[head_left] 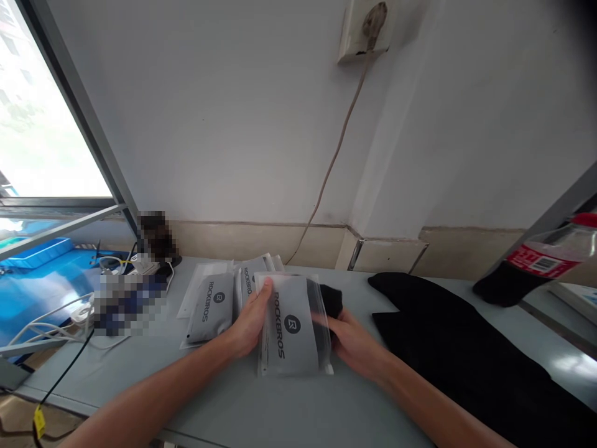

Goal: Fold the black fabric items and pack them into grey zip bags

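A translucent ROCKBROS zip bag lies tilted above the table, its slider at the lower right corner. My left hand grips the bag's left edge, thumb on top. At the bag's right, open side, my right hand is closed on a folded black cloth, which shows partly behind the clear plastic. How far the cloth sits inside the bag I cannot tell. Just left of my left hand lie a filled ROCKBROS bag and several more bags in a stack.
Large black fabric pieces spread over the right of the grey table. A cola bottle lies tilted at the far right. White cables and a blurred-out area are at the left. A plug cord hangs down the wall.
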`<state>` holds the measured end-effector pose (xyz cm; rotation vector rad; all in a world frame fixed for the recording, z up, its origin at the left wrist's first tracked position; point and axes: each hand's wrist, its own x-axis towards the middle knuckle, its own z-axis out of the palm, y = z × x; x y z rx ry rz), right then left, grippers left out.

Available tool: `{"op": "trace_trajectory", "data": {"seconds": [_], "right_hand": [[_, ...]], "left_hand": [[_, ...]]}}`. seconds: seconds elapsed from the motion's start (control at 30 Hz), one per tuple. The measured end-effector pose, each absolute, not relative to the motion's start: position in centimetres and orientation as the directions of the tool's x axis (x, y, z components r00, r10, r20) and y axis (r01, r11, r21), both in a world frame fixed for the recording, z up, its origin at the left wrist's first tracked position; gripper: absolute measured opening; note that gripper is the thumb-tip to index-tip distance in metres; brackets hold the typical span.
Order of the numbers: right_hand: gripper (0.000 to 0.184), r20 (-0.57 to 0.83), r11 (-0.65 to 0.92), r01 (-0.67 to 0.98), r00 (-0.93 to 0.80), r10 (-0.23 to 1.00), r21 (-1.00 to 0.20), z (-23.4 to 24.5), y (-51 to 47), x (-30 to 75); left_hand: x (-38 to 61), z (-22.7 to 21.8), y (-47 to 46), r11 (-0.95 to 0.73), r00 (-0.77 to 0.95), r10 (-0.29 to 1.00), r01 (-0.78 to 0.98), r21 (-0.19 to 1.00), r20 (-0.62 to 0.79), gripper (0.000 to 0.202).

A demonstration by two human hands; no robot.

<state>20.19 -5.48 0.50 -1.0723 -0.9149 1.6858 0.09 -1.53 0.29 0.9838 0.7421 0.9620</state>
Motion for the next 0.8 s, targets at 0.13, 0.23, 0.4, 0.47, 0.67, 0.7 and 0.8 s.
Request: {"op": "trace_trajectory", "data": {"seconds": [0.13,0.23,0.4,0.47,0.67,0.7,0.8], "right_hand": [[0.056,-0.316,-0.377,-0.162,-0.310,0.897,-0.912,0.7,-5.9,20.4],[0.052,-0.271,-0.304,-0.165,-0.198,0.942,-0.938,0.8,-5.9,20.2],[0.050,-0.319,-0.388,-0.281,-0.262,0.911,-0.878,0.2,-5.4,20.5],[0.048,-0.325,-0.421,-0.302,-0.321,0.890,-0.855,0.1,-5.3,20.8],[0.046,-0.278,-0.315,-0.084,-0.298,0.913,-0.945,0.3,-5.3,21.7],[0.045,-0.257,-0.282,-0.034,-0.316,0.913,-0.959,0.3,-5.3,21.9],[0.041,-0.192,-0.190,0.044,-0.377,0.906,-0.981,0.3,-5.3,22.4]], "left_hand": [[0.4,0.9,-2.3,0.250,0.562,0.822,-0.215,0.944,-0.090,0.058],[0.4,0.5,-2.2,0.161,0.541,0.840,-0.172,0.972,-0.043,0.054],[0.6,0.1,-1.8,0.101,0.509,0.861,-0.156,0.983,-0.008,0.047],[0.6,0.1,-1.8,0.103,0.496,0.868,-0.156,0.982,-0.012,0.047],[0.3,0.3,-2.3,0.108,0.630,0.776,-0.060,0.992,-0.047,0.043],[0.3,0.3,-2.4,0.107,0.641,0.766,-0.058,0.993,-0.045,0.043],[0.2,0.3,-2.3,0.092,0.630,0.776,-0.071,0.993,-0.027,0.044]]}}
